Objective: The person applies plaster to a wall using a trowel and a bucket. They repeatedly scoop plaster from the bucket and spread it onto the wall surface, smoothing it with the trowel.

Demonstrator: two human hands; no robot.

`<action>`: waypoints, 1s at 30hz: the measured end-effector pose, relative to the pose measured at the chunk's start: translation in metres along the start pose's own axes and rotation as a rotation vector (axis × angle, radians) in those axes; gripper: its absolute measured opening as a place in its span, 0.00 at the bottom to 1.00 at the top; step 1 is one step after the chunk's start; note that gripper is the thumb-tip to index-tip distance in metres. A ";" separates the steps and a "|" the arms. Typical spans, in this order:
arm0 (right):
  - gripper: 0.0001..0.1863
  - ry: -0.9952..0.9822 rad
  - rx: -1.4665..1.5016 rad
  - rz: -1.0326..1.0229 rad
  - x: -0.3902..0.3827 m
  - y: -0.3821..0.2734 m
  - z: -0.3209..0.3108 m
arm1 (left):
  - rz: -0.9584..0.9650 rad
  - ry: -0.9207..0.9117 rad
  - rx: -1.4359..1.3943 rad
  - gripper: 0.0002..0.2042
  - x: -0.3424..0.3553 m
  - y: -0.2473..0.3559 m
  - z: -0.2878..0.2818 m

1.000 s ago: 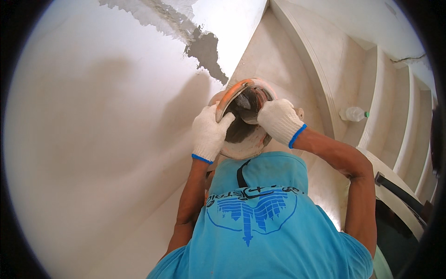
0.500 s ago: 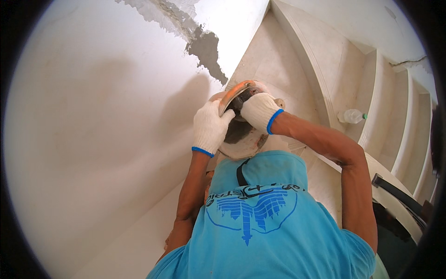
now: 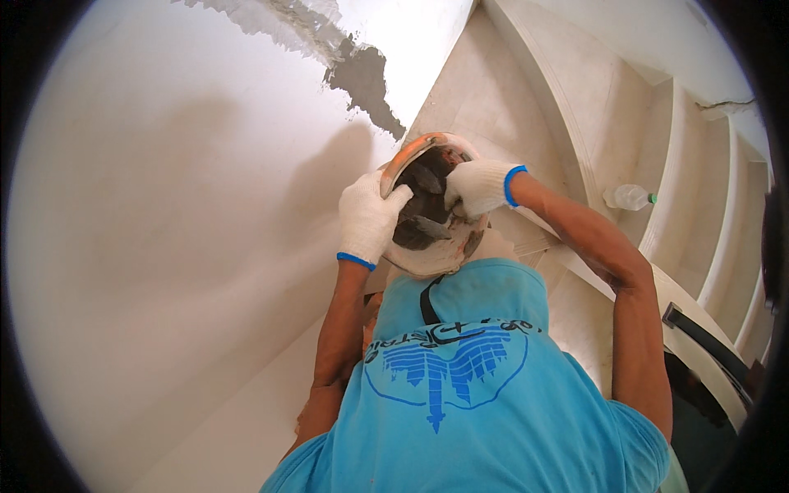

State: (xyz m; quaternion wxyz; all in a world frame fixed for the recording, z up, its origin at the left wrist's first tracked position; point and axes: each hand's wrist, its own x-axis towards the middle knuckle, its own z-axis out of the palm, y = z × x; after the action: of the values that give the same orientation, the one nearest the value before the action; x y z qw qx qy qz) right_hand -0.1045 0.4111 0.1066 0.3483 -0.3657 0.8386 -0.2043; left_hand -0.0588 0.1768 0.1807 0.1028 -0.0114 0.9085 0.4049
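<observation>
1 bucket (image 3: 429,259) | left hand (image 3: 368,218): fingers hug its rim | right hand (image 3: 483,187): fingertips hidden, can't tell their grip | 1 bottle (image 3: 627,197)

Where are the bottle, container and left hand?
Bottle (image 3: 628,197), head view: middle of its clear body.
Container (image 3: 429,258), head view: bare pale wall.
Left hand (image 3: 366,217), head view: gloved back of the hand.

Wide fisheye view, from the head, looking down, close range
</observation>
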 end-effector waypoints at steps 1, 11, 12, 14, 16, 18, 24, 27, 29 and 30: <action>0.17 -0.004 0.116 -0.008 -0.011 -0.006 -0.008 | -0.018 0.009 -0.027 0.16 0.001 -0.003 0.000; 0.27 -0.038 1.038 0.232 -0.077 0.012 0.018 | -0.209 0.116 -0.171 0.16 0.005 -0.029 -0.011; 0.25 0.004 1.078 0.211 -0.080 0.014 0.024 | -0.226 0.130 -0.181 0.16 0.005 -0.031 -0.012; 0.25 0.046 1.120 0.191 -0.087 0.012 0.025 | -0.243 0.154 -0.243 0.15 0.005 -0.041 -0.009; 0.24 0.091 1.174 0.173 -0.093 0.013 0.029 | -0.262 0.167 -0.275 0.15 0.005 -0.048 -0.007; 0.23 0.139 1.241 0.157 -0.095 0.016 0.042 | -0.283 0.172 -0.277 0.14 0.004 -0.051 -0.007; 0.22 0.262 1.325 0.171 -0.093 0.005 0.055 | -0.361 0.233 -0.465 0.11 -0.004 -0.062 0.002; 0.24 0.335 1.389 0.187 -0.085 0.007 0.055 | -0.371 0.266 -0.527 0.11 -0.007 -0.074 0.009; 0.26 0.405 1.391 0.178 -0.076 0.009 0.053 | -0.372 0.257 -0.499 0.11 -0.007 -0.088 0.012; 0.26 0.452 1.376 0.151 -0.069 0.012 0.053 | -0.372 0.253 -0.485 0.11 -0.008 -0.094 0.013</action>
State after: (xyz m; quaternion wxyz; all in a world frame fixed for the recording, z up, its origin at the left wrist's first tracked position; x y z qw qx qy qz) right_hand -0.0373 0.4666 0.0938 0.3310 0.0462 0.5948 -0.7312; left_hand -0.0387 0.1229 0.1048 0.0554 -0.2513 0.7737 0.5790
